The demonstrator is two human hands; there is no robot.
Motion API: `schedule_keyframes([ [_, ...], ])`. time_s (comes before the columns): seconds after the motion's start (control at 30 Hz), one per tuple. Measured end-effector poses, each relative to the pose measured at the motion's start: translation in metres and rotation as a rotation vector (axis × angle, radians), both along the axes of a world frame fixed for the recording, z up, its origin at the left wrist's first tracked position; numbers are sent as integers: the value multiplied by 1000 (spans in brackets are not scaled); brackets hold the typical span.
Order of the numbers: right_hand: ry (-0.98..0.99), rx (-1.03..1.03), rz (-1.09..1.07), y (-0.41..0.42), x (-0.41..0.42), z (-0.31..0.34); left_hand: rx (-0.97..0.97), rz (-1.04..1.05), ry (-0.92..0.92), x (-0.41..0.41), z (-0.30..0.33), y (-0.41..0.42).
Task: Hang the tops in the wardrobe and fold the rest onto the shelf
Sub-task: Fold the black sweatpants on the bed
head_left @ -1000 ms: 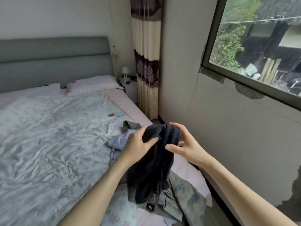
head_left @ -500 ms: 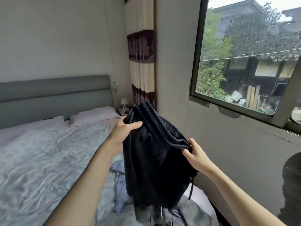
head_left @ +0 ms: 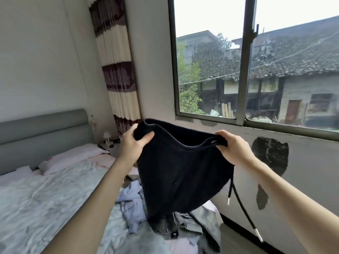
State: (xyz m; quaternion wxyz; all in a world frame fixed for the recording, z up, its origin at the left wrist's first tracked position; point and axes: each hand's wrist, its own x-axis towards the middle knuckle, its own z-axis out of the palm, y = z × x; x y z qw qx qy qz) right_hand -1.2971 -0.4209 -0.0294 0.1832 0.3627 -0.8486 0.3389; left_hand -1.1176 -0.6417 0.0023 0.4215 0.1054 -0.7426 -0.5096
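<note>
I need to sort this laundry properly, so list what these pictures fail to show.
Head view only:
- Wardrobe and shelf: outside the frame.
- Dark garment: its lower part is bunched, so shorts or trousers cannot be told; the left hand and right hand cover the waistband ends.
- Clothes pile: partly behind the garment, and cut off by the bottom edge.
- Printed lettering on the light blue piece: folded, unreadable.

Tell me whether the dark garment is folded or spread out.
Spread out, not folded: the left hand and right hand hold the dark drawstring shorts apart by the waistband, the fabric hanging open above the bed.
</note>
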Motion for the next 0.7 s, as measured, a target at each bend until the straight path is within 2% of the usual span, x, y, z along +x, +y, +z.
schedule_keyframes([
  [0.1,392,-80,-93,42,26,47,-97,-71,135,20,40,38],
  [0.2,550,-233,-125,87,46,88,-157,-153,256,47,71,80],
  [0.27,532,-279,-52,115,57,102,-152,-187,262,63,80,103],
  [0.37,470,-218,89,154,72,93,-75,-223,183,78,66,132],
  [0.43,409,-131,199,175,80,73,67,-298,127,82,41,147],
  [0.6,20,234,391,229,105,54,318,-441,23,106,-9,185],
  [0.63,19,264,423,235,111,56,373,-495,15,111,-12,189],
  [0.7,75,178,506,242,129,63,449,-621,4,121,-15,196],
])
